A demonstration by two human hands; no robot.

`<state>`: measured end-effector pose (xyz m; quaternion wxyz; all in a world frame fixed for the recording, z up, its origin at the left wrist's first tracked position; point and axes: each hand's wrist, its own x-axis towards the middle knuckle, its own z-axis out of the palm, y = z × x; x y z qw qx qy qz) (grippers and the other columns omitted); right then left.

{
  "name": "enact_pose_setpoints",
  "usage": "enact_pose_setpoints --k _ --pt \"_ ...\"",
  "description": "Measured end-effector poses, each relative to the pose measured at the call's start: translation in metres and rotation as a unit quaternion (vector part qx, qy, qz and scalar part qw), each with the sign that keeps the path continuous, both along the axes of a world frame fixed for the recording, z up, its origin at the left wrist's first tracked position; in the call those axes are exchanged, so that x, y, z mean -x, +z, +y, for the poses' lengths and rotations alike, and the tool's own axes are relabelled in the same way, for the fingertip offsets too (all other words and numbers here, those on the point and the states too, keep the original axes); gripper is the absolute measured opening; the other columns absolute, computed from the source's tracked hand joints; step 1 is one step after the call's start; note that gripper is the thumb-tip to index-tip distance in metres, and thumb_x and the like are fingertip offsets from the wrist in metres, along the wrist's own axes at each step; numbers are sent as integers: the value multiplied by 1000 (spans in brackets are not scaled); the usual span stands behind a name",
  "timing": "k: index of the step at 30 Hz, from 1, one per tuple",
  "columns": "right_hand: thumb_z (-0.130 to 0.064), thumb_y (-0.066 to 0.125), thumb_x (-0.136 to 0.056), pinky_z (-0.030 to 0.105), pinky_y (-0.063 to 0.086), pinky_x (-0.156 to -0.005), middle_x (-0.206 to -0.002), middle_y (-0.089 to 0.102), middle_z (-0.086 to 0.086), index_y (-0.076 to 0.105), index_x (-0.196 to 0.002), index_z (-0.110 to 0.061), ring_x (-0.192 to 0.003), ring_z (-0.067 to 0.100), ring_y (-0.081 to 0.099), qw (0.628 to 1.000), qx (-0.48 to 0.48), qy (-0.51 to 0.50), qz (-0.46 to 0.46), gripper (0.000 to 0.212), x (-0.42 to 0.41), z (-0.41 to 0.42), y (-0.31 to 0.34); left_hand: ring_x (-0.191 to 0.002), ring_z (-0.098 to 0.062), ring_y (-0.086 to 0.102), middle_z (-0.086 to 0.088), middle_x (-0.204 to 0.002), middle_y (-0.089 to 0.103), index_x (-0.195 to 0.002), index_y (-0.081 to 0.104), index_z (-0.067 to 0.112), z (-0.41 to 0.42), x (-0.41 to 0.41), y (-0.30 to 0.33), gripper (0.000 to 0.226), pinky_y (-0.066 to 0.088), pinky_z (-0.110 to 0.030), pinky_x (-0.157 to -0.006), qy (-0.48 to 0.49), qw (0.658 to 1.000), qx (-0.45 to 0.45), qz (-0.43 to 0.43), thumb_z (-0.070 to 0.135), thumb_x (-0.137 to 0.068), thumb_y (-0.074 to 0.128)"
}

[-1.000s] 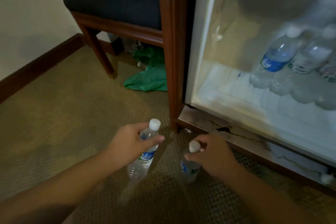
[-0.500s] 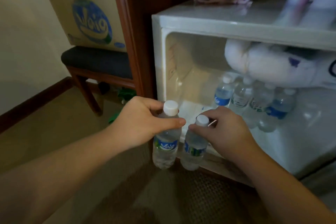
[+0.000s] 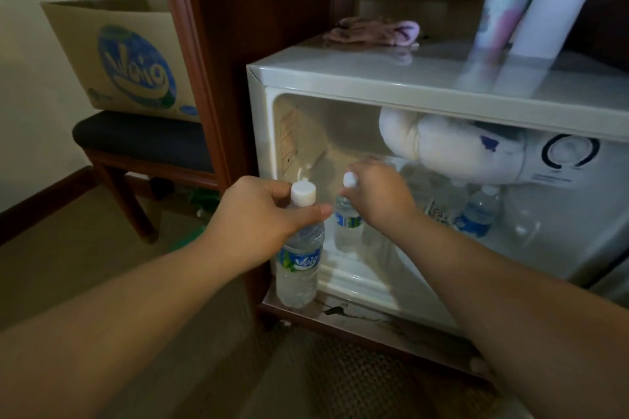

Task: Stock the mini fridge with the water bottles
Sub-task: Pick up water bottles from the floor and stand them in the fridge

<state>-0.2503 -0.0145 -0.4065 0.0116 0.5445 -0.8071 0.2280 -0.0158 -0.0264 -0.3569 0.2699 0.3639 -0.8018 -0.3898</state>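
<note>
My left hand [image 3: 258, 214] holds a water bottle [image 3: 299, 262] by its neck, fingers [image 3: 282, 185] curled round just below the white cap, thumb across the front. Gripped that high, the bottle hangs upright and its base can clear the lower lip of the mini fridge [image 3: 340, 78]. It hangs just outside the opening, at the left corner.

My right hand [image 3: 377, 196] pinches a second bottle [image 3: 345, 224] the same way, up by the cap, and this one is already past the lip, inside the fridge. Whether its base touches the fridge floor I cannot tell; my wrist hides part of it.

More bottles [image 3: 476, 211] stand to the right inside, under a frost-covered freezer box [image 3: 452, 153], so the free room is on the left, which I judge is why both hands aim there. Carrying one bottle in each hand halves the trips.

Next, I think, the right bottle gets set down beside the group, then the left one follows it in. The risk is knocking over the standing bottles.

On top of the fridge are a stack of paper cups [image 3: 503, 10] and a crumpled cloth [image 3: 374, 32]. A cardboard box [image 3: 126, 58] sits on a chair [image 3: 143, 143] to the left.
</note>
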Motion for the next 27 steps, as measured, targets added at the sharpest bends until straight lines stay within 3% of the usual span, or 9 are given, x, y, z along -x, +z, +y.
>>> enact_pose_setpoints --k 4,7,11,15,20,23,27 --pt "-32 68 -92 36 48 -80 -112 56 8 64 -98 -15 -96 32 61 998 -21 15 60 18 12 -23 -17 -82 7 72 13 -85 79 -94 81 28 -1 -2 -7 37 63 -32 -80 -4 1000 -3 -23 56 -71 81" --pt "-30 64 -95 36 47 -86 -121 54 11 63 -110 -11 -105 33 60 995 -44 17 85 24 17 -39 -28 -79 3 73 11 -80 78 -91 80 27 -2 -3 -14 32 63 -37 -78 -12 999 6 -44 55 -75 82" --pt "-28 65 -96 31 42 -78 -122 56 12 63 -110 -11 -102 32 63 994 -56 0 99 22 25 -56 -31 -78 -6 75 3 -77 77 -87 80 25 -6 -7 -19 39 62 -44 -78 -11 998 9 -54 61 -73 78" --pt "-20 64 -95 26 36 -75 -128 57 14 62 -123 -7 -115 30 59 989 -78 -16 124 31 36 -67 -26 -82 -11 75 -1 -84 78 -88 80 22 -13 -8 -21 58 62 -45 -78 6 998 7 -60 74 -63 70" --pt "-19 60 -98 40 46 -96 -137 47 12 54 -130 -7 -130 32 46 983 -129 -55 115 35 52 -81 -26 -81 -1 73 6 -84 78 -90 79 26 -18 0 -27 44 63 -37 -78 26 998 8 -65 65 -70 76" --pt "-19 58 -97 41 42 -98 -132 48 13 53 -130 -9 -122 37 48 981 -123 -64 138 35 56 -80 -25 -84 3 71 12 -87 77 -101 80 27 -23 10 -34 41 62 -33 -80 52 998 -8 -36 59 -75 79" --pt "-34 59 -95 44 32 -109 -127 52 12 53 -126 -16 -122 37 48 981 -110 -43 152 36 58 -74 -28 -97 -5 69 11 -102 76 -111 77 25 -32 28 -37 45 61 -36 -85 85 996 -10 -13 55 -78 80"
